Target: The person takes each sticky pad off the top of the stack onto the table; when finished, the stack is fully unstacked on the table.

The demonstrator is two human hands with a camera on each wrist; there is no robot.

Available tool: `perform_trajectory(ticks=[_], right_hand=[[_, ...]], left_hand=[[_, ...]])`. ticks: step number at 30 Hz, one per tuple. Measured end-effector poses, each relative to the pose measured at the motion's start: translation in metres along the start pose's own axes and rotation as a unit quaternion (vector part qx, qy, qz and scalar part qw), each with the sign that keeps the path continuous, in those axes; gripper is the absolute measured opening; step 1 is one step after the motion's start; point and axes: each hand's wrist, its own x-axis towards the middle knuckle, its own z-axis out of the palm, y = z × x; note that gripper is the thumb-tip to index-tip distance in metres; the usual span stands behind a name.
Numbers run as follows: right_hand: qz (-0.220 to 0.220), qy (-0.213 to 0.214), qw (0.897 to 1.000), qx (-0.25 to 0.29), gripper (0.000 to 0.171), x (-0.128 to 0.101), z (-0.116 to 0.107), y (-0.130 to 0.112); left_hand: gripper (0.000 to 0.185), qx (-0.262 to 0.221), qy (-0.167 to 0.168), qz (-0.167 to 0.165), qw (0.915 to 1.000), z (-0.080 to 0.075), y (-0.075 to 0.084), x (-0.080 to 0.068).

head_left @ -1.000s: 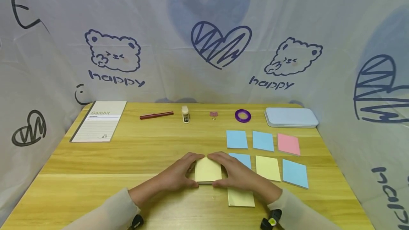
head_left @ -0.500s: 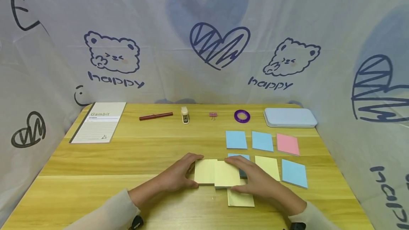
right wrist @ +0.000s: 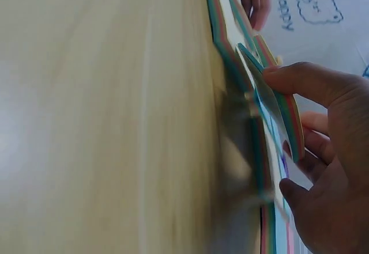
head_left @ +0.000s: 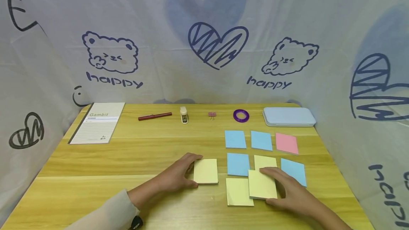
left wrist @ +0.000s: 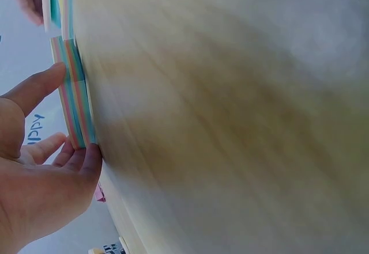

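My left hand (head_left: 179, 174) stays at the left side of a yellow sticky note pad (head_left: 206, 171), thumb and fingers spanning its near and far edges. In the left wrist view, colored layers show along that pad's side (left wrist: 76, 107). My right hand (head_left: 289, 189) pinches another yellow sticky note pad (head_left: 262, 184) between thumb and fingers. In the right wrist view this held pad (right wrist: 285, 107) is tilted, above the pads on the table. In the head view it overlaps the corner of a yellow pad (head_left: 239, 191) and the front of another yellow pad (head_left: 265, 162).
Blue pads (head_left: 238, 164), (head_left: 235, 139), (head_left: 261, 140), (head_left: 293, 171) and a pink pad (head_left: 287, 143) lie around it. Along the back are a notebook (head_left: 97, 123), dark red pen (head_left: 154, 116), small white bottle (head_left: 184, 115), binder clip (head_left: 212, 114), purple tape roll (head_left: 241, 115) and pencil case (head_left: 289, 116).
My right hand has taken one yellow pad off the top at the left hand and carried it right, past the blue pad. My left hand has stayed at the other yellow pad.
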Motion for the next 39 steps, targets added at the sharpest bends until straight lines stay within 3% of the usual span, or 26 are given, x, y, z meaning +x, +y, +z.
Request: perform_trajectory(ticks=[7, 13, 24, 29, 33, 39], right_hand=[[0.019, -0.019, 0.999, -0.031, 0.080, -0.023, -0.008, 0.011], [0.015, -0.043, 0.999, -0.022, 0.079, -0.031, -0.005, 0.009], [-0.020, -0.022, 0.998, -0.050, 0.081, -0.036, -0.001, 0.008], [-0.003, -0.043, 0.998, -0.042, 0.078, -0.034, -0.005, 0.004], [0.002, -0.032, 0.999, -0.039, 0.078, -0.026, -0.010, -0.001], [-0.040, -0.015, 0.999, -0.026, 0.077, 0.004, -0.010, -0.010]], left_hand=[[0.085, -0.007, -0.001, -0.004, 1.0000, -0.001, 0.001, -0.001], [0.085, -0.004, -0.001, -0.002, 1.0000, -0.001, 0.002, -0.001], [0.084, 0.001, -0.002, 0.002, 1.0000, 0.000, 0.000, 0.000], [0.085, 0.002, -0.003, 0.004, 1.0000, 0.000, -0.001, 0.000], [0.086, 0.001, -0.008, 0.008, 0.9999, -0.001, -0.002, 0.000], [0.087, -0.002, -0.013, 0.016, 0.9998, -0.003, -0.004, 0.000]])
